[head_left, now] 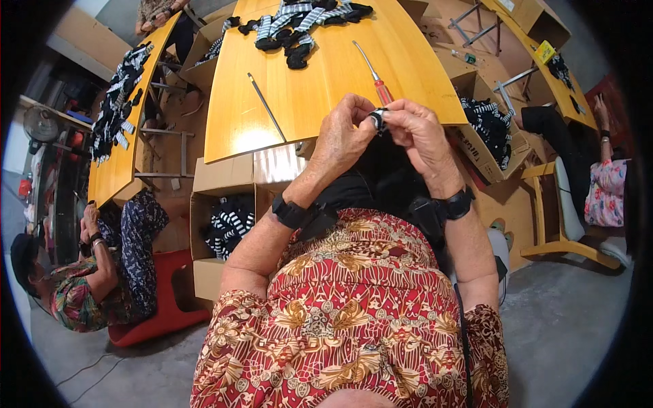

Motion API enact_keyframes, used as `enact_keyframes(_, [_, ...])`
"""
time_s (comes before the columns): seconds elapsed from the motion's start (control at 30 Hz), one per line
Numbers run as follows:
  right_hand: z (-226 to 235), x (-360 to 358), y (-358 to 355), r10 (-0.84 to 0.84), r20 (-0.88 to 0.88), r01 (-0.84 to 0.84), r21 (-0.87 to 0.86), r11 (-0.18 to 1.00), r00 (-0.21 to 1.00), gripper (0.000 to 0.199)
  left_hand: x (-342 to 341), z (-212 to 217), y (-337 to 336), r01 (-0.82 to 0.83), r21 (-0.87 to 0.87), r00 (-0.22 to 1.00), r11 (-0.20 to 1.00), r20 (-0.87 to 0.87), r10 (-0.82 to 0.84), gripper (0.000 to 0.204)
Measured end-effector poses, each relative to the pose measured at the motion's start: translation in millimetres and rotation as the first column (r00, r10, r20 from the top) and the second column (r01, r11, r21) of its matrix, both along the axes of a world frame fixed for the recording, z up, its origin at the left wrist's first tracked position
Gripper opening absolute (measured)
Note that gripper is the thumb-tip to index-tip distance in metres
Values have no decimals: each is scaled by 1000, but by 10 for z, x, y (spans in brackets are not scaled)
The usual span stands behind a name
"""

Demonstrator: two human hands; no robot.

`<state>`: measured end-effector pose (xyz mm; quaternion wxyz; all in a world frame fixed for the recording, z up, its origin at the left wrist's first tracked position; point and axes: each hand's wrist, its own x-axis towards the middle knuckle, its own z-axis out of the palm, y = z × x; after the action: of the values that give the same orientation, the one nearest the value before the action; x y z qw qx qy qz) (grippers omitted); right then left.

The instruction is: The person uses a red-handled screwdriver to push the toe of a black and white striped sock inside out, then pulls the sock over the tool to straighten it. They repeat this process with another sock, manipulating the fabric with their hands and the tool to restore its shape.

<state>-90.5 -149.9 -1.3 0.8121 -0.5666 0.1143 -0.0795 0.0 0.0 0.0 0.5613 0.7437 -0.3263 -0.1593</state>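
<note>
Both of my hands are raised just in front of the near edge of the yellow wooden table (306,88). Between them is a small black-and-white knitted piece (378,120), pinched by the fingers of my left hand (345,130) and my right hand (423,139). Its full shape is hidden by the fingers. Just beyond them lies a screwdriver (383,92) with a red handle, its shaft pointing away. A thin dark rod (266,107) lies slanted on the table to the left. At the far end is a pile of striped knitted pieces (297,30) in black and white.
Cardboard boxes holding striped knitted pieces stand at the left (195,234) and right (520,151) of my table. A person (102,272) sits on a red chair at the left table (153,81). Another person (605,183) sits at right, near a wooden-framed chair (537,224).
</note>
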Motion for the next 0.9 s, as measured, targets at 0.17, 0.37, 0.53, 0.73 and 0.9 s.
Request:
enact_keyframes(0.17, [-95,85,199,100,68,-110,158,981,993,6,162,-153,103,3,54,1000,999,9,-4,17])
enact_keyframes(0.37, [-43,65,116,-51,65,53,-41,998,997,9,92,-213,113,-47,-484,594,874,-716,-365,11])
enact_keyframes(0.53, [-119,86,75,-72,128,58,114,992,989,8,-34,-119,108,-28,-659,369,752,-706,-605,15])
enact_keyframes(0.73, [-132,-30,111,-60,124,46,110,993,990,8,39,-146,190,121,-450,635,885,-650,-417,13])
enact_keyframes(0.9, [-83,-39,100,32,39,-35,72,997,999,9,-17,-153,136,50,-355,862,934,-456,-219,10])
